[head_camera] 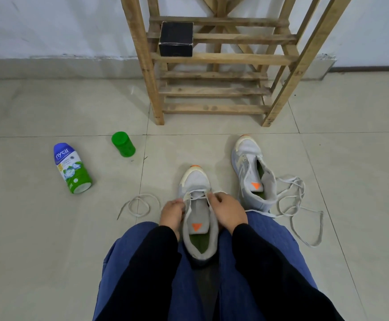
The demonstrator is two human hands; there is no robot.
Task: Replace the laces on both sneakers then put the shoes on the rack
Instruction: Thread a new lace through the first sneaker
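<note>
Before the rack (212,91), our left hand (172,213) and right hand (229,210) each pinch the lace (197,191) in curled fingers at the lowest eyelets of the first sneaker (194,178), so lacing seems barely begun; the second sneaker (249,163), nearer the rack, stands laceless, and neither is shelved.

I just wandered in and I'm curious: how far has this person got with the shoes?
Nothing looks finished. In hand: left hand and right hand pinch a white lace threaded through the front eyelets of the near sneaker. Left: the rest of that lacing, the far sneaker, unlaced with a loose lace beside it, then both shoes onto the rack.
</note>
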